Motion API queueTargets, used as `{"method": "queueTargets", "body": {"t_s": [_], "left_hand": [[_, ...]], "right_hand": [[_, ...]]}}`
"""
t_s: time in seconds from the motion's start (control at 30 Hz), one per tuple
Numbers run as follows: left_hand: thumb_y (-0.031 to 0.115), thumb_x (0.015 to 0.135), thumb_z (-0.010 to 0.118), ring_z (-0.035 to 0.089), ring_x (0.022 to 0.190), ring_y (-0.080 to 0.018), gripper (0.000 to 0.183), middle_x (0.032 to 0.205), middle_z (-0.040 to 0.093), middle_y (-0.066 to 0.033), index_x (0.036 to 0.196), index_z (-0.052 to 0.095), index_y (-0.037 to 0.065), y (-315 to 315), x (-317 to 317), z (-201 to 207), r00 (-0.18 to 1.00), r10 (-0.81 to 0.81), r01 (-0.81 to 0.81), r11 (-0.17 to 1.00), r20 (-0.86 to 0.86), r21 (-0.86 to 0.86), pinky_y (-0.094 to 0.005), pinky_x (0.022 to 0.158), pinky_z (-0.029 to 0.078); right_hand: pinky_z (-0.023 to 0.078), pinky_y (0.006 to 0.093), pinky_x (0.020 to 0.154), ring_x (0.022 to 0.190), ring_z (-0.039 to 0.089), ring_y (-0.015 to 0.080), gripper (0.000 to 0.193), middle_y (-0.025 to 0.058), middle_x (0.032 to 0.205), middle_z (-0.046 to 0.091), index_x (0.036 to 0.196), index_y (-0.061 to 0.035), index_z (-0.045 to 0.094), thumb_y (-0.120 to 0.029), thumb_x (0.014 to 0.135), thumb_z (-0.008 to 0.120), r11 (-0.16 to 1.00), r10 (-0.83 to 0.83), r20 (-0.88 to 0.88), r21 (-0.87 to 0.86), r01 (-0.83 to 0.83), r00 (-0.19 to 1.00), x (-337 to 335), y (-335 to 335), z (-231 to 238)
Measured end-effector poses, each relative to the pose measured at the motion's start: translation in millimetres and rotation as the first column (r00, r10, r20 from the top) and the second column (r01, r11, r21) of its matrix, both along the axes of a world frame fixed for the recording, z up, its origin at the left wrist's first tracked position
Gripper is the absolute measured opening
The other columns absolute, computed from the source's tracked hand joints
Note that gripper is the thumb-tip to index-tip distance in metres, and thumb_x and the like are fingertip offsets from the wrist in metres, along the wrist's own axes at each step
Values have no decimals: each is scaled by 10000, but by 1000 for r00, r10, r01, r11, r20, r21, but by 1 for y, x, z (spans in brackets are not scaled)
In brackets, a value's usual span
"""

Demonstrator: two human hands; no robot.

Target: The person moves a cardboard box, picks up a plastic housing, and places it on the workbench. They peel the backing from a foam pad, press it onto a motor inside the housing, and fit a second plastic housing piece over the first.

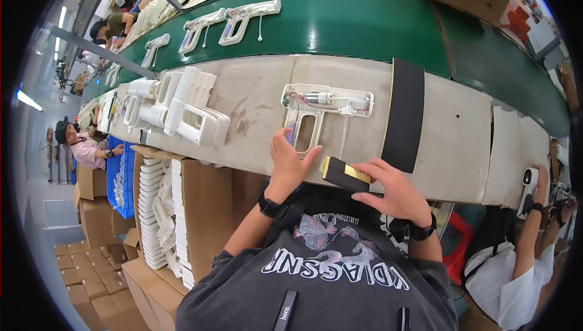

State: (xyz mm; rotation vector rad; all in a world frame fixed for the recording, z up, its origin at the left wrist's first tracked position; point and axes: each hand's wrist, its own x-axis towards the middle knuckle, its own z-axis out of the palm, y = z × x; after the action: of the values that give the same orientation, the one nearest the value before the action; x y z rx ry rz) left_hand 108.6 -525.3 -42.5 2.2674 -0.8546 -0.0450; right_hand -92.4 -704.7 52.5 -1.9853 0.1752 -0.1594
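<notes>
A white gun-shaped plastic housing half (302, 114) lies open side up on the bench before me. Inside it are a small motor (316, 97), thin wires and a white tube part (345, 126) hanging down beside the grip. My left hand (288, 166) is at the lower end of the grip, thumb and forefinger spread, fingertips touching or just by it. Between the thumb and fingers of my right hand (393, 191) is a small stack of black foam pads (346, 177) with yellow backing, held over the bench's front edge.
A long black foam strip (405, 115) lies across the bench on the right. White housings (191, 109) are piled on the left. Beyond, a green conveyor belt (340, 24) carries more opened housings (250, 18). Cartons (209, 209) stand at lower left; a co-worker's hand (542, 185) is at far right.
</notes>
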Motion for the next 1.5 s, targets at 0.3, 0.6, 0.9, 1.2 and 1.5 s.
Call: {"method": "queueTargets", "body": {"t_s": [0.3, 0.6, 0.9, 1.2, 1.5], "left_hand": [[113, 966, 672, 633, 1013, -91, 277, 1097, 696, -61, 1204, 605, -13, 38, 28, 53, 511, -453, 42, 862, -731, -505, -262, 911, 492], [65, 909, 741, 686, 911, -112, 266, 1008, 714, -76, 1126, 632, -43, 53, 51, 48, 639, -340, -7, 895, -690, -447, -255, 825, 542], [41, 829, 806, 669, 790, -102, 299, 898, 730, -73, 1088, 669, -20, 58, 75, 46, 780, -344, 172, 921, -523, -350, -262, 711, 523], [84, 805, 823, 702, 690, -204, 254, 779, 716, -102, 1010, 688, 20, 56, 73, 57, 846, -382, 242, 897, -373, -370, -306, 655, 530], [60, 742, 878, 681, 865, -154, 417, 957, 698, -79, 1065, 620, 9, 56, 70, 40, 783, -409, 141, 850, -469, -507, -301, 768, 541]], "right_hand": [[522, 404, 839, 989, 634, 345, 526, 139, 1114, 619, 1270, -42, 602, -138, 796, 807, 953, -114, 30, -279, 118, 993, 79, 41, 6], [528, 319, 787, 921, 660, 229, 396, 101, 1098, 650, 1205, -36, 686, -38, 820, 780, 971, -180, 96, -142, 193, 979, 146, 71, -3], [537, 282, 753, 874, 677, 178, 294, 87, 1025, 697, 1110, -28, 752, -8, 819, 783, 963, -265, 43, 65, 262, 963, 160, 73, -18], [533, 266, 751, 895, 671, 155, 303, 73, 1063, 692, 1104, -24, 756, 30, 807, 781, 960, -228, 35, 172, 219, 973, 160, 65, -26], [517, 275, 817, 902, 622, 131, 402, 90, 1144, 625, 1200, 18, 695, 102, 809, 739, 890, -180, 52, 433, 141, 982, 157, 65, -27]]}}
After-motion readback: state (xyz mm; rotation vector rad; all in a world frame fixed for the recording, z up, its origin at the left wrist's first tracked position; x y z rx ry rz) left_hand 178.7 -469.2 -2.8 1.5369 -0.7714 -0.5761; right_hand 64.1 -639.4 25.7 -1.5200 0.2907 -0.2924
